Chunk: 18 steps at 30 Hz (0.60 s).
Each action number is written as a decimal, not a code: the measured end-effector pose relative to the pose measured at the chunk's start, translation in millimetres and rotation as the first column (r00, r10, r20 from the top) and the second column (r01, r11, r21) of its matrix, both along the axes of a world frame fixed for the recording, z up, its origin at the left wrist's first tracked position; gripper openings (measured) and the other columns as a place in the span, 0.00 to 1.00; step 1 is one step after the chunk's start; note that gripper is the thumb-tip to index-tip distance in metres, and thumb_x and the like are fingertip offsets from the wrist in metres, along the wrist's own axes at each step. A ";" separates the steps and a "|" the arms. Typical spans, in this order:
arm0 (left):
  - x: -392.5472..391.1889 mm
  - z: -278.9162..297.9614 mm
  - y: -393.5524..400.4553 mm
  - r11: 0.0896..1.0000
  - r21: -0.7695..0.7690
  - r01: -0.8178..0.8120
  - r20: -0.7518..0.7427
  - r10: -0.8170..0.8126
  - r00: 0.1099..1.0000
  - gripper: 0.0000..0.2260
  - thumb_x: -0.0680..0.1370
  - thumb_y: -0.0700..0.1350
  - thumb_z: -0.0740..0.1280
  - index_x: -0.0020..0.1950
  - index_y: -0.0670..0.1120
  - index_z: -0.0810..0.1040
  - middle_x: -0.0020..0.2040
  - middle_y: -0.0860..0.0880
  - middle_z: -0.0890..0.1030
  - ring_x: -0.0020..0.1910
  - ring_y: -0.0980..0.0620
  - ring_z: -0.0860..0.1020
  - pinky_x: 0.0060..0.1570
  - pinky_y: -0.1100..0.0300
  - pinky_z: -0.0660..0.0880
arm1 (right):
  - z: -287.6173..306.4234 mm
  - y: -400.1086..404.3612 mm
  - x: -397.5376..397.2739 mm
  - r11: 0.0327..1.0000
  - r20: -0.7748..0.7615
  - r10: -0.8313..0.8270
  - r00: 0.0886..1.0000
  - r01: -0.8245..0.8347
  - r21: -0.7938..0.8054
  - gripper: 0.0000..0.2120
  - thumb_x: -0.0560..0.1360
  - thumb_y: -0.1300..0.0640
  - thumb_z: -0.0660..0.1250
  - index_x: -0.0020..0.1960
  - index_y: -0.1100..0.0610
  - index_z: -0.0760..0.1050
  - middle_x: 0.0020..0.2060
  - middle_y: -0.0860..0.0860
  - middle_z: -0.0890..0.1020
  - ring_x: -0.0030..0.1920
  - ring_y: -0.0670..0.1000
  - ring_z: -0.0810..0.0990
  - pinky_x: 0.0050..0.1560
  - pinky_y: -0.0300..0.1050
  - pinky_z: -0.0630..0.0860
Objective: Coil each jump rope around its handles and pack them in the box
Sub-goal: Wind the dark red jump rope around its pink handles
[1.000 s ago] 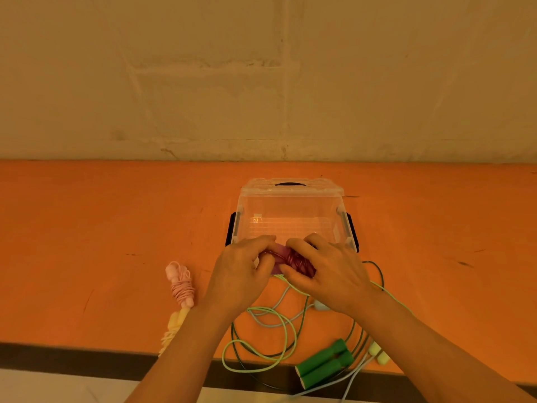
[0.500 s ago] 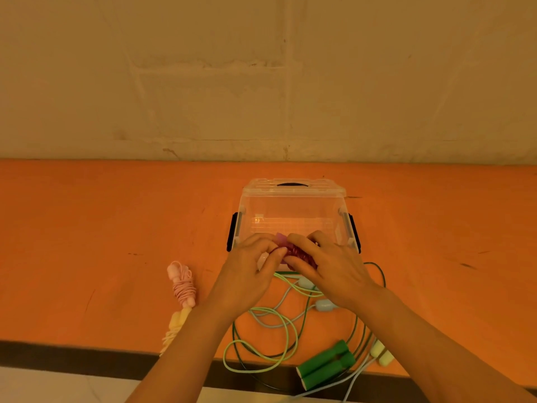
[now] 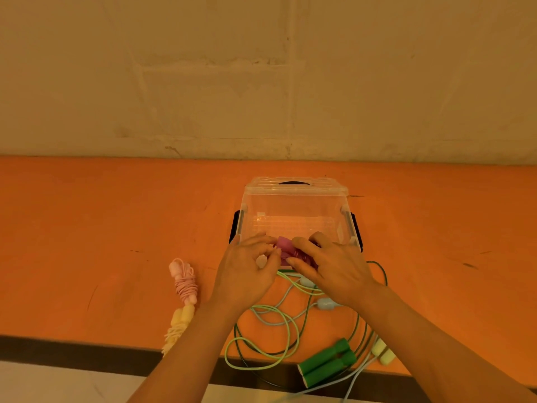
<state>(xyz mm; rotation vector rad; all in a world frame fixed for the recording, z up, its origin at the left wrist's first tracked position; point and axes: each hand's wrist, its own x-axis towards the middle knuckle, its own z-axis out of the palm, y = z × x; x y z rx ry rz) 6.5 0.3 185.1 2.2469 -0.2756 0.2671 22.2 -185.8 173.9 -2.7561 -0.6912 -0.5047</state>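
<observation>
Holding the coiled magenta rope (image 3: 292,253) at the box (image 3: 295,210) rim, left hand (image 3: 247,270) and right hand (image 3: 334,267) pinch it; light, springy, likely best gripped across the handles.

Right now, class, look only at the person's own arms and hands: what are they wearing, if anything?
Nothing shows on them. The left hand and right hand are bare, with no gloves, rings or watch visible. Both forearms are bare to the picture's bottom edge; no sleeve shows.

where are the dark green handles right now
In the head view the dark green handles lie side by side at the near table edge, lower right, just left of the pale yellow handles and under the right forearm.
</observation>
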 end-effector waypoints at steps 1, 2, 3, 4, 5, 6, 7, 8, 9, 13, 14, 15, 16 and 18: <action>0.0 -1.1 -1.2 0.998 -0.053 -0.020 0.019 0.021 1.000 0.08 0.74 0.49 0.66 0.42 0.50 0.84 0.46 0.67 0.79 0.53 0.71 0.74 0.61 0.66 0.66 | -0.7 1.2 -1.1 1.000 0.003 0.000 1.000 0.000 -0.021 0.21 0.79 0.34 0.46 0.58 0.44 0.70 0.39 0.47 0.77 0.26 0.49 0.76 0.26 0.34 0.46; 0.2 -1.9 -2.4 0.995 -0.089 -0.035 0.026 0.038 0.999 0.06 0.75 0.47 0.68 0.43 0.50 0.84 0.42 0.67 0.78 0.49 0.70 0.75 0.53 0.71 0.69 | -2.2 1.9 -1.7 0.999 0.010 0.005 1.000 -0.005 -0.035 0.21 0.78 0.34 0.46 0.59 0.44 0.70 0.40 0.47 0.77 0.26 0.49 0.76 0.25 0.36 0.49; 0.5 -2.5 -2.5 0.993 -0.106 -0.051 0.015 0.053 0.998 0.04 0.75 0.44 0.69 0.44 0.51 0.84 0.41 0.67 0.78 0.47 0.70 0.76 0.47 0.74 0.69 | -3.7 2.7 -1.8 0.999 0.019 0.016 1.000 -0.016 -0.043 0.21 0.78 0.34 0.47 0.59 0.45 0.69 0.40 0.47 0.77 0.27 0.50 0.77 0.25 0.37 0.53; 1.3 -3.3 -1.4 0.991 -0.113 -0.072 -0.004 0.072 0.997 0.06 0.75 0.41 0.70 0.45 0.52 0.83 0.41 0.66 0.78 0.46 0.71 0.76 0.45 0.77 0.68 | -5.6 3.5 -1.5 0.998 0.033 0.033 0.999 -0.031 -0.049 0.20 0.78 0.35 0.49 0.59 0.45 0.69 0.40 0.48 0.78 0.27 0.51 0.76 0.25 0.38 0.58; 2.8 -4.7 0.9 0.989 -0.116 -0.095 -0.025 0.093 0.995 0.09 0.74 0.38 0.69 0.44 0.53 0.82 0.41 0.65 0.78 0.45 0.72 0.75 0.44 0.79 0.67 | -7.9 4.6 -1.1 0.997 0.051 0.053 0.997 -0.050 -0.051 0.19 0.78 0.35 0.50 0.59 0.46 0.69 0.40 0.49 0.78 0.27 0.52 0.76 0.25 0.40 0.61; 4.7 -6.5 3.5 0.986 -0.117 -0.117 -0.047 0.112 0.993 0.12 0.73 0.36 0.69 0.41 0.55 0.80 0.40 0.63 0.79 0.45 0.71 0.76 0.44 0.79 0.66 | -10.5 6.0 -0.7 0.996 0.069 0.074 0.995 -0.071 -0.051 0.19 0.78 0.36 0.52 0.59 0.47 0.69 0.41 0.49 0.78 0.27 0.52 0.75 0.25 0.41 0.64; 6.1 -7.8 5.3 0.984 -0.118 -0.131 -0.069 0.124 0.990 0.14 0.72 0.35 0.69 0.39 0.56 0.78 0.40 0.61 0.79 0.44 0.69 0.76 0.43 0.79 0.66 | -12.7 7.6 -0.5 0.994 0.082 0.094 0.992 -0.090 -0.056 0.19 0.78 0.36 0.53 0.59 0.47 0.69 0.41 0.50 0.78 0.27 0.53 0.74 0.26 0.42 0.67; 6.8 -7.9 5.7 0.983 -0.118 -0.143 -0.082 0.133 0.988 0.15 0.72 0.35 0.69 0.38 0.57 0.77 0.41 0.60 0.80 0.44 0.67 0.76 0.43 0.78 0.66 | -15.0 9.0 -0.7 0.992 0.089 0.111 0.990 -0.105 -0.064 0.19 0.78 0.36 0.52 0.59 0.47 0.69 0.41 0.50 0.78 0.27 0.53 0.74 0.27 0.44 0.68; 6.9 -7.0 5.2 0.981 -0.125 -0.149 -0.092 0.138 0.986 0.15 0.72 0.35 0.68 0.39 0.57 0.77 0.42 0.59 0.80 0.45 0.66 0.77 0.44 0.78 0.67 | -16.7 10.4 -1.2 0.991 0.087 0.123 0.989 -0.117 -0.070 0.19 0.78 0.36 0.51 0.59 0.47 0.68 0.42 0.51 0.78 0.27 0.53 0.74 0.27 0.45 0.70; 6.2 -1.7 3.8 0.983 -0.166 -0.080 -0.134 0.058 0.989 0.09 0.74 0.39 0.68 0.48 0.52 0.80 0.48 0.60 0.80 0.50 0.67 0.75 0.47 0.81 0.64 | -16.9 11.5 -1.6 0.991 0.055 0.128 0.990 -0.126 -0.046 0.20 0.78 0.36 0.50 0.60 0.47 0.68 0.45 0.50 0.78 0.30 0.53 0.76 0.28 0.46 0.73; 6.0 -1.7 4.4 0.986 -0.161 -0.041 -0.128 0.020 0.992 0.08 0.74 0.39 0.68 0.48 0.52 0.81 0.48 0.60 0.80 0.50 0.67 0.75 0.47 0.80 0.64 | -16.6 11.4 -1.4 0.992 0.048 0.124 0.991 -0.122 -0.042 0.20 0.78 0.36 0.51 0.61 0.48 0.68 0.45 0.50 0.79 0.30 0.53 0.77 0.28 0.46 0.72; 5.8 -2.2 5.0 0.988 -0.155 -0.012 -0.113 -0.006 0.994 0.08 0.74 0.39 0.69 0.47 0.53 0.81 0.47 0.59 0.81 0.50 0.67 0.75 0.47 0.80 0.64 | -16.3 11.3 -1.4 0.992 0.040 0.122 0.992 -0.121 -0.040 0.21 0.78 0.36 0.51 0.61 0.48 0.68 0.46 0.49 0.79 0.31 0.52 0.77 0.29 0.45 0.72; 6.2 -3.7 5.8 0.988 -0.155 -0.002 -0.095 -0.013 0.995 0.09 0.74 0.38 0.69 0.46 0.53 0.81 0.46 0.59 0.81 0.50 0.66 0.76 0.47 0.79 0.65 | -16.1 11.3 -1.1 0.992 0.028 0.122 0.992 -0.121 -0.037 0.22 0.79 0.35 0.50 0.62 0.48 0.69 0.46 0.49 0.79 0.31 0.52 0.78 0.29 0.45 0.72; 7.6 -6.8 6.4 0.984 -0.177 -0.018 -0.074 0.005 0.997 0.10 0.74 0.37 0.70 0.44 0.53 0.81 0.45 0.59 0.81 0.49 0.66 0.76 0.48 0.78 0.66 | -16.0 11.5 -1.0 0.993 0.003 0.112 0.994 -0.112 -0.026 0.26 0.78 0.33 0.48 0.63 0.50 0.70 0.46 0.48 0.79 0.33 0.52 0.79 0.30 0.46 0.73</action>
